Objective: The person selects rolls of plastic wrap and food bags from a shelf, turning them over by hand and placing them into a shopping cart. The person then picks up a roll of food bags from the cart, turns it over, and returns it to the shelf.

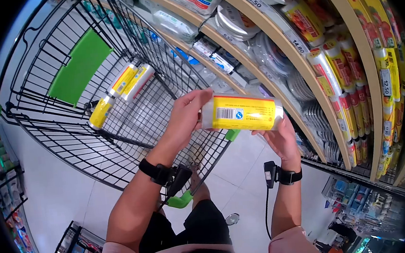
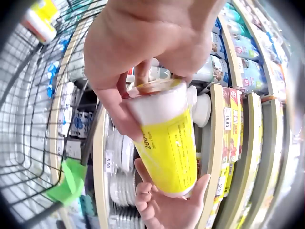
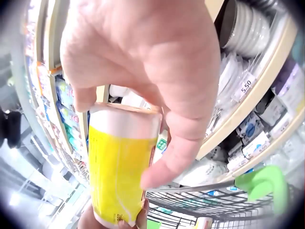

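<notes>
Closest in, black straps sit on both your wrists, and above them your hands have the yellow-labelled roll between them. Your left hand grips the roll's left end, fingers and thumb curled round the white cap. Your right hand clasps the other end from below, and the right wrist view shows the thumb pressed on the wrapper. The roll lies level, barcode up. It's held in the air over the near right corner of the shopping cart, just above the green corner piece on the rim.

Beyond that, three rolls of the same kind lie on the cart's wire floor, near the green flap. The cart fills your left side. Tight on your right run the curved shelves, carrying stacked plates, price tags and more yellow rolls packed upright.
</notes>
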Available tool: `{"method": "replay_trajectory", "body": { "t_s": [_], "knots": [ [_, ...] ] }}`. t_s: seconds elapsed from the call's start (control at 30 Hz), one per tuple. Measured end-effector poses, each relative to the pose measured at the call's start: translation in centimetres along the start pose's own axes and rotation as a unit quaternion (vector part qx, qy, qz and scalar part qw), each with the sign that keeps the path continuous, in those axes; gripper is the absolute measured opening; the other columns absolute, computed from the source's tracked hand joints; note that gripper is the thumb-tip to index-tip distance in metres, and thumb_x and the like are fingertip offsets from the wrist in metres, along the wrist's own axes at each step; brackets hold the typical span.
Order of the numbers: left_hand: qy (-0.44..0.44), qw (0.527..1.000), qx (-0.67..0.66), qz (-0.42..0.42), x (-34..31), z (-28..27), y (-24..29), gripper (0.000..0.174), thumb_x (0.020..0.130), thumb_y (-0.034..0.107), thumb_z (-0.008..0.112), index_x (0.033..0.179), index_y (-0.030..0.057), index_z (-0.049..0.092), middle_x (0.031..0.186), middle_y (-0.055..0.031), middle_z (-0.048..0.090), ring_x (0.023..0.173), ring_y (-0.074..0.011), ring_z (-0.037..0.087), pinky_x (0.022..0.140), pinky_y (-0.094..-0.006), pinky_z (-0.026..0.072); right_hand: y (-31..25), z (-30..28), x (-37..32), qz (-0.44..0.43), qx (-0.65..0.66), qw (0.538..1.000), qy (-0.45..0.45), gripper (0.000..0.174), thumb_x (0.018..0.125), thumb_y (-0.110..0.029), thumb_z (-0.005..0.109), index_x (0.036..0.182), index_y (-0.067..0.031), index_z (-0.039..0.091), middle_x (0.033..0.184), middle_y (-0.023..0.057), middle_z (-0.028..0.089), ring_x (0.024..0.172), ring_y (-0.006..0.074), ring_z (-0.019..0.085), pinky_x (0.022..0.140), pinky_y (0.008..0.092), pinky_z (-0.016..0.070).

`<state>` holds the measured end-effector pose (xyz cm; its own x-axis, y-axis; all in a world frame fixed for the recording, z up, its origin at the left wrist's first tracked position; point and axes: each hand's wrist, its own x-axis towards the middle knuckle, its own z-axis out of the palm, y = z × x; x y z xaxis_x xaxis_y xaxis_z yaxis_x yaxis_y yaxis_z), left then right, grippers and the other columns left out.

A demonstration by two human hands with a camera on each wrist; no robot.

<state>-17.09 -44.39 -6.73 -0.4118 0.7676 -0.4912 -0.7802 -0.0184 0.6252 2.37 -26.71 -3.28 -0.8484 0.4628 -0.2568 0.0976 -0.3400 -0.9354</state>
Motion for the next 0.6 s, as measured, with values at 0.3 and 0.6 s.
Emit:
{"method": "replay_trajectory", "body": {
  "t_s": [0.3,0.6],
  "knots": [
    [0.001,0.992,-0.039,-0.122,1.1,4.8,-0.4,0.052,0.097,0.043,0.065,0.123,-0.0016,0.060,0.099,-0.0135,0.072,0.077,-0.0203,0.073,0.058,-0.0276,0.0610,-1.0,-4.2,-1.8,-0.033,0.031,0.998,0.044,0.071,0.095,-0.034,0.071,0.146,-0.0003,0.036,0.123,0.0171,0.065,0.097,0.0273,0.069,0.079,0.0383,0.0554],
    [-0.160,0.944,0.195,0.213,1.1,6.5,-3.0,0.094,0.067,-0.003,0.086,0.147,0.0064,0.039,0.144,-0.0084,0.047,0.136,-0.0218,0.047,0.112,-0.0343,0.0417,-1.4,-4.2,-2.1,-0.002,0.113,0.990,0.081,0.080,0.092,-0.048,0.069,0.149,-0.0038,0.034,0.143,0.0184,0.051,0.127,0.0341,0.058,0.104,0.0500,0.0525]
  ]
}}
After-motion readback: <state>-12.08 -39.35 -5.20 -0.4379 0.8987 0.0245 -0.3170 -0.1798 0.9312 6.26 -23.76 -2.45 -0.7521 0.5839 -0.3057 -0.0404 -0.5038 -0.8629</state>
